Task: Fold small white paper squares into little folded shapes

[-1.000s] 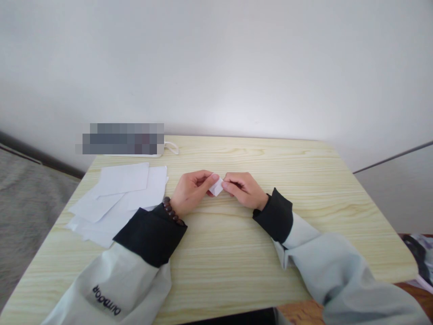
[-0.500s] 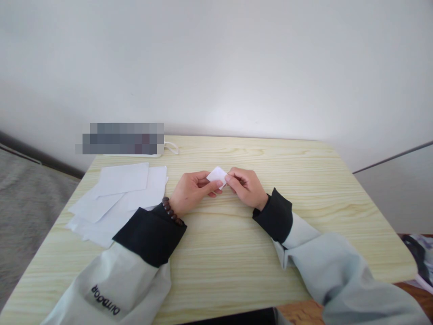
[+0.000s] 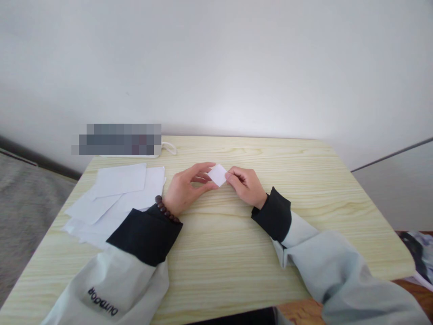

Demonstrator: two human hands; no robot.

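A small folded white paper piece (image 3: 218, 174) is held just above the middle of the light wooden table (image 3: 237, 253). My left hand (image 3: 187, 188) pinches its left edge between thumb and fingertips, the other fingers loosely curved. My right hand (image 3: 246, 185) is closed on its right edge with thumb and forefinger. Both wrists rest near the tabletop; a dark bead bracelet (image 3: 165, 210) circles my left wrist.
Several loose white paper sheets (image 3: 117, 194) lie spread on the table's left part. A white flat object with a cord loop (image 3: 169, 147) sits at the back edge against the wall. The table's right edge drops off beside a cluttered floor corner (image 3: 417, 257).
The paper piece has been lifted and turned from a low, tucked position to a flat diamond facing up between both hands. My left fingers have spread a little.
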